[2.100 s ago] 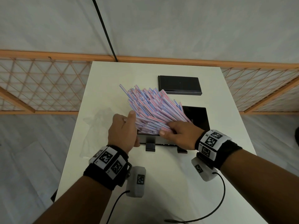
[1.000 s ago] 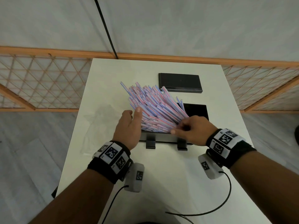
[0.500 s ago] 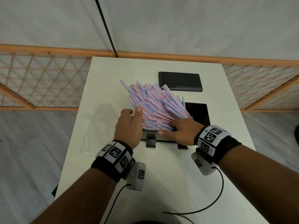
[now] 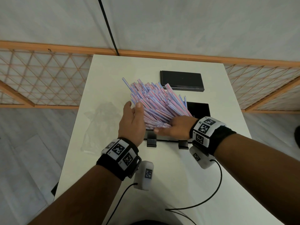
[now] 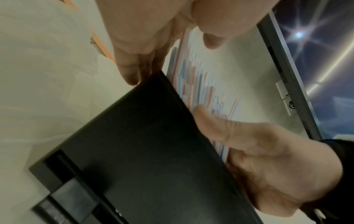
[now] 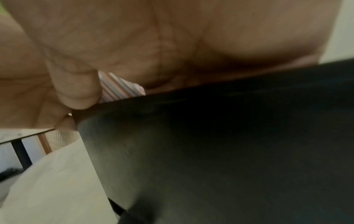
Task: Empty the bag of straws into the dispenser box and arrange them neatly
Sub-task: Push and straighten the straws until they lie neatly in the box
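A big heap of pink-and-blue striped straws [image 4: 155, 103] leans out of the black dispenser box [image 4: 198, 109], fanning up and to the left. My left hand [image 4: 133, 116] stands upright with straight fingers against the heap's left side. My right hand [image 4: 168, 128] lies flat across the straws' near ends, fingers pointing left. In the left wrist view the box wall [image 5: 153, 151] fills the frame, with straws [image 5: 199, 84] behind it. The right wrist view has only my palm, a few straw ends [image 6: 120, 86] and the box [image 6: 229, 151].
A black lid [image 4: 181, 80] lies flat behind the box on the white table [image 4: 219, 176]. The empty clear bag [image 4: 100, 125] lies crumpled left of my left hand. Cables trail over the table's near edge. An orange lattice fence runs behind the table.
My right hand went from curled at the straws' near right corner to flat across their near ends. My left hand stayed against the heap's left side.
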